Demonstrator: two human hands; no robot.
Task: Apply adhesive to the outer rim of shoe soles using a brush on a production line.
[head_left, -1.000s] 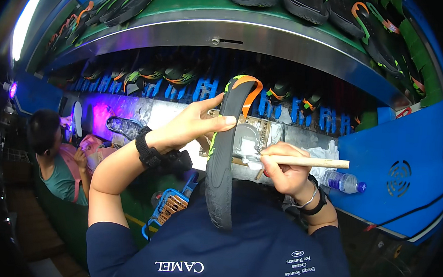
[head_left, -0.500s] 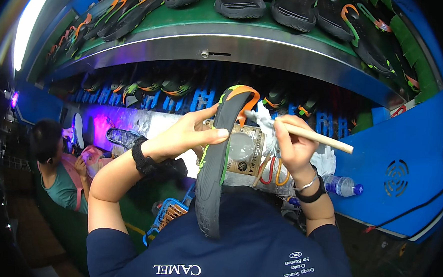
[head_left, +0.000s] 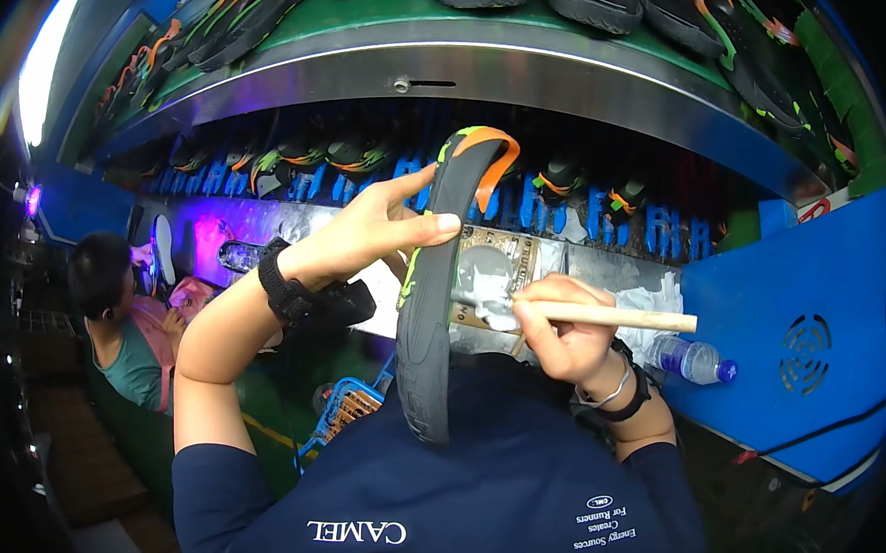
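Observation:
A dark grey shoe sole (head_left: 424, 336) with orange and bright green trim stands on end, bent, in front of my chest. My left hand (head_left: 380, 228) is closed on its upper half, thumb across the bottom face. My right hand (head_left: 565, 333) pinches a brush (head_left: 636, 318) with a thick pale wooden handle. Its ragged white head points left, low over a round whitish dish (head_left: 485, 269) on a printed cardboard piece (head_left: 526, 256). Whether the head touches the dish I cannot tell. Brush and sole are apart, and the sole hides part of the dish.
Several more soles and shoes line the green shelf (head_left: 376, 21) above; others sit in blue holders below. A plastic bottle (head_left: 694, 361) and white crumpled cloth (head_left: 652, 305) lie at right, by a blue panel (head_left: 751, 333). A co-worker (head_left: 111, 299) sits at left near a blue basket (head_left: 351, 407).
My right hand has brought the brush down and away from the sole's orange edge to the dish. My left hand has raised the sole slightly.

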